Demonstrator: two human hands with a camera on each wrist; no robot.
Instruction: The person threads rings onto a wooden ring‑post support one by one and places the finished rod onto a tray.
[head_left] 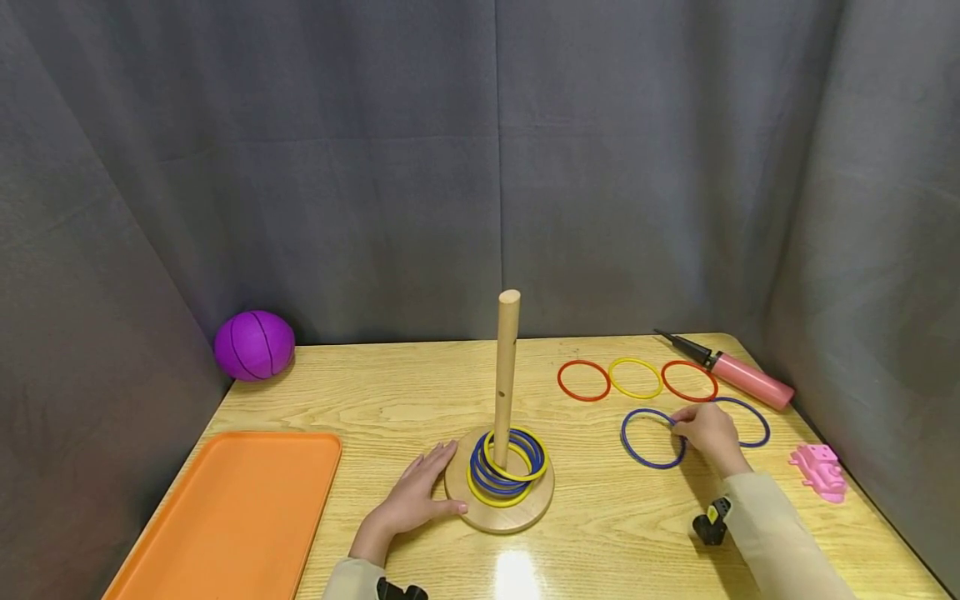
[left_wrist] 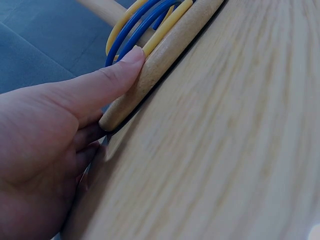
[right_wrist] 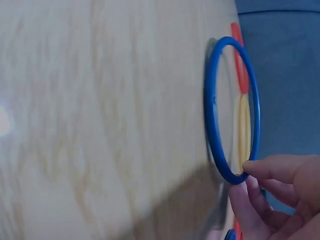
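A wooden peg [head_left: 506, 375] stands on a round wooden base [head_left: 498, 521], with several blue and yellow rings [head_left: 538, 435] stacked loosely around its foot. My left hand [head_left: 417, 493] rests against the base's left edge, its fingers mostly straight. In the left wrist view the thumb [left_wrist: 112, 82] touches the rim close to the lowest yellow ring. On the right side, my right hand [head_left: 707, 429] pinches a blue ring [head_left: 628, 444] at its right edge. The right wrist view shows this blue ring [right_wrist: 210, 105] raised slightly over the table, between thumb and fingers.
Behind the right hand lie a red ring [head_left: 584, 400], a yellow ring [head_left: 636, 396] and another red ring [head_left: 690, 400]. A second blue ring [head_left: 765, 423], a pink-and-black hand pump [head_left: 750, 379] and a pink toy [head_left: 820, 471] are farther right. An orange tray [head_left: 240, 508] and purple ball [head_left: 255, 346] sit left.
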